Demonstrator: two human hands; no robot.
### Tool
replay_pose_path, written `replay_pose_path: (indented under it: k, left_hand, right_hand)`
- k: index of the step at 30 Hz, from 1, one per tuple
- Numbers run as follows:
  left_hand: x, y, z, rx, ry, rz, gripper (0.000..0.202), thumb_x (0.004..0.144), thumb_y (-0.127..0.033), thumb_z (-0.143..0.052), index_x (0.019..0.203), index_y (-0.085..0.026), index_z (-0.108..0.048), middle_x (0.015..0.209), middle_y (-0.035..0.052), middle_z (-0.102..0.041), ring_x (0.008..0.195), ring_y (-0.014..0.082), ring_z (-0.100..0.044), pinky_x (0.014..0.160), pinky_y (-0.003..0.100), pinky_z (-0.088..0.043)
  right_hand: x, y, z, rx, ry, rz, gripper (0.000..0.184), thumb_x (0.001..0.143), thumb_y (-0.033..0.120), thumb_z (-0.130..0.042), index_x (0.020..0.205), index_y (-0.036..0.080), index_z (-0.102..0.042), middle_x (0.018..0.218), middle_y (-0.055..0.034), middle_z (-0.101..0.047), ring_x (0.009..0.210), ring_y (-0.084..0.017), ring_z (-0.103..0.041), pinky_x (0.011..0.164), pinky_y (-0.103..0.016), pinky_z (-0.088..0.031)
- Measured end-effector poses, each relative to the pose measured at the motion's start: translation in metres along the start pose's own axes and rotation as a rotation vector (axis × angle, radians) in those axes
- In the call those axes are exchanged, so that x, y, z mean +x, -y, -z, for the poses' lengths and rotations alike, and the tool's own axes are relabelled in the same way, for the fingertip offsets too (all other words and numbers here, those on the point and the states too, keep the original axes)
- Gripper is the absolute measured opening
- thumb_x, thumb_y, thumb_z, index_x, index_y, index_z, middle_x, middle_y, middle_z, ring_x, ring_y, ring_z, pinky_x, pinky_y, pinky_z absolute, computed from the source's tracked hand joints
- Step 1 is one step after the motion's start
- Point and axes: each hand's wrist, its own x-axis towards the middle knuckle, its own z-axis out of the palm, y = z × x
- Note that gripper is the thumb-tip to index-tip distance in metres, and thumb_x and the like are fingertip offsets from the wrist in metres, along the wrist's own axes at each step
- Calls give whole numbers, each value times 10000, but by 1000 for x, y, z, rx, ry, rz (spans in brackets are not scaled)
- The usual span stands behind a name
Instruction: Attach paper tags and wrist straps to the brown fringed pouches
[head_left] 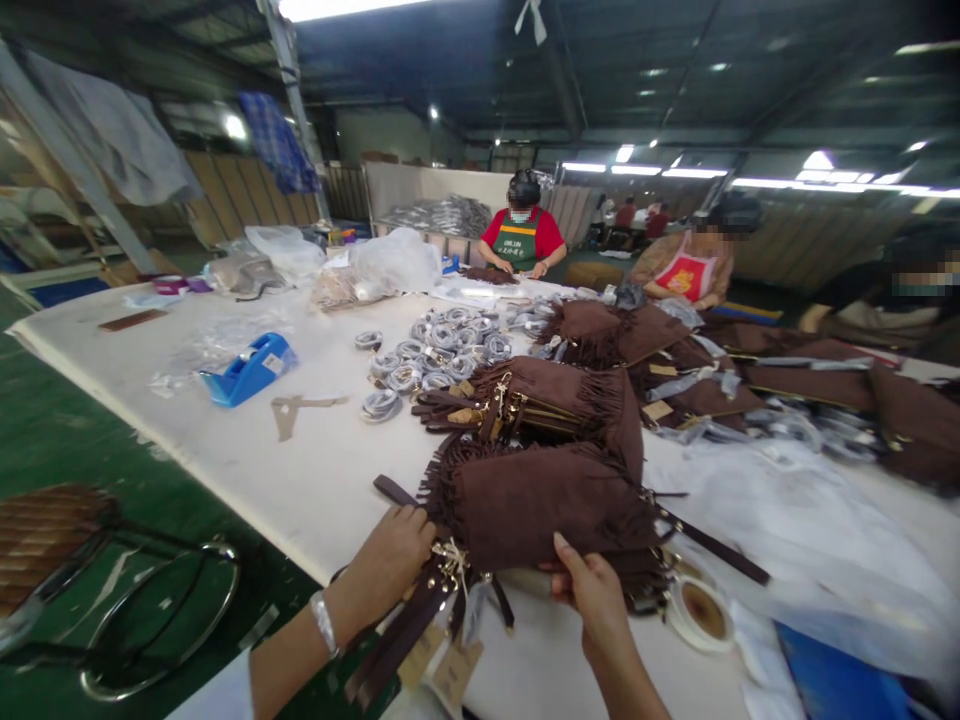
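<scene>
A dark brown fringed bag (pixel 540 500) lies on the table in front of me. My left hand (pixel 394 560) is closed at its left end, by the fringe and a strap; what exactly is under those fingers is partly hidden. With the thumb on top and the fingers underneath, my right hand (pixel 592 595) pinches the bag's near edge. Dark straps (pixel 409 630) with metal clips and cardboard tags (pixel 455 672) hang near my left hand. More brown fringed bags (pixel 570 390) are stacked just behind.
Coiled grey straps (pixel 450 345) are heaped mid-table. A blue tape dispenser (pixel 247 370) and a caliper-like tool (pixel 304 410) lie left. A tape roll (pixel 701 612) is by my right hand, near plastic sheeting (pixel 795 520). Co-workers sit across the table; a stool (pixel 56 540) stands left.
</scene>
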Motion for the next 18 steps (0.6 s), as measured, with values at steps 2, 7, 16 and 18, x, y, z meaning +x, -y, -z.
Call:
replay_pose_path:
  k: [2, 7, 16, 18]
  left_hand:
    - [-7, 0, 20, -112, 11, 11, 211, 829, -60, -437, 916, -167, -597, 956, 105, -589, 896, 273, -553, 814, 409, -426]
    - [-33, -26, 33, -1108, 459, 256, 195, 869, -302, -470, 920, -186, -619, 647, 8, -571, 489, 152, -526, 469, 247, -396]
    - [-65, -60, -75, -1707, 375, 638, 727, 501, -686, -774, 948, -142, -592, 604, 58, -656, 478, 177, -589, 481, 254, -401]
    - [-69, -64, -74, -1642, 324, 683, 711, 459, -693, -789, 880, -150, -609, 558, 25, -630, 454, 160, -564, 476, 250, -391]
  right_hand:
    - [1, -1, 0, 5, 15, 1, 496, 627, 608, -715, 626, 137, -557, 494, -65, -646, 413, -125, -533, 424, -233, -438]
    - [-1, -3, 1, -5, 13, 47, 481, 665, 609, -675, 636, 151, -532, 501, -67, -652, 385, -116, -517, 403, -225, -419]
    - [-35, -17, 7, -97, -68, 197, 361, 793, 540, -580, 746, 185, -534, 586, -14, -679, 418, -112, -548, 453, -211, -424]
    - [-58, -23, 3, -171, 63, 246, 292, 848, 467, -522, 760, 193, -569, 602, 8, -678, 429, -106, -553, 463, -199, -419]
